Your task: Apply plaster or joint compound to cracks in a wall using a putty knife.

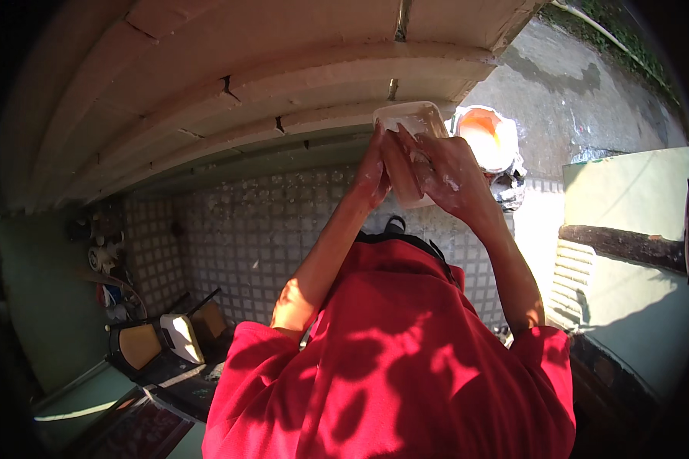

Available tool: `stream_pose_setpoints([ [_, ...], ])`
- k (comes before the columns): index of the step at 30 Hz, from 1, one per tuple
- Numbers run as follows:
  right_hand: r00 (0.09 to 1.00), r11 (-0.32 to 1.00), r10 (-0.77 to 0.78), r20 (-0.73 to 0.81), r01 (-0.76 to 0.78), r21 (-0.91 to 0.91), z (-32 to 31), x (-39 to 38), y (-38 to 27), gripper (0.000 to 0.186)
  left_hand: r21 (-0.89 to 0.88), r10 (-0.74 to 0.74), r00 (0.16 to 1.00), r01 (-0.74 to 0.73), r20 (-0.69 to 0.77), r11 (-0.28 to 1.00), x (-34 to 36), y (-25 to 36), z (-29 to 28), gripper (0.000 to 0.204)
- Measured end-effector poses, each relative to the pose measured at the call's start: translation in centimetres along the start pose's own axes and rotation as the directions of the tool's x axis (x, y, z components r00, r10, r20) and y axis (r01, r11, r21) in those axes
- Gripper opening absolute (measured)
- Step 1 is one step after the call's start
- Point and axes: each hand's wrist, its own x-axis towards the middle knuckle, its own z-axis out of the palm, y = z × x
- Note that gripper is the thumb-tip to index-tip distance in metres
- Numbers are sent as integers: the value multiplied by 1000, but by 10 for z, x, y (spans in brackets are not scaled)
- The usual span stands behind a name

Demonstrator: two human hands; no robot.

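In front of my chest I hold a shallow, pale rectangular plastic tub point(417, 111) with white paste smeared inside. My left hand point(371, 174) is closed on the tub's left side. My right hand point(453, 180) bends over its right part, fingers curled inward and smeared with white. Between the two hands lies a flat, brownish piece point(400, 162); its kind, and how the right fingers grip it, are partly hidden. Beyond my right hand stands a bucket point(482, 138) with an orange inside and white matter in it.
A wooden-looking ledged surface with cracks point(283, 84) spans the far left. Below are patterned floor tiles point(245, 229) with white specks. Chairs point(142, 344) stand at the lower left. A pale green panel with a dark bar point(628, 245) is at the right, concrete ground point(551, 84) beyond.
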Motion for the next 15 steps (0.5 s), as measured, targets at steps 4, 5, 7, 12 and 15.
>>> stream_pose_setpoints([
  [4,1000,994,0,5,1,-111,-7,1,15,24,-108,-19,1000,18,0,994,-4,2,1,67],
  [5,1000,994,-3,7,3,-109,-7,2,13,24,-129,-5,1000,9,28,992,-4,0,-1,67],
  [7,997,998,-64,-30,63,-24,-9,3,5,32,-121,-12,999,17,40,993,-6,-2,-7,68],
  [12,997,992,-64,-32,60,-112,2,-3,30,39,-80,-13,997,19,80,997,-2,1,-5,71],
  [15,999,995,14,-35,-17,-97,-18,0,17,42,-58,-24,999,27,43,998,-9,6,5,70],
])
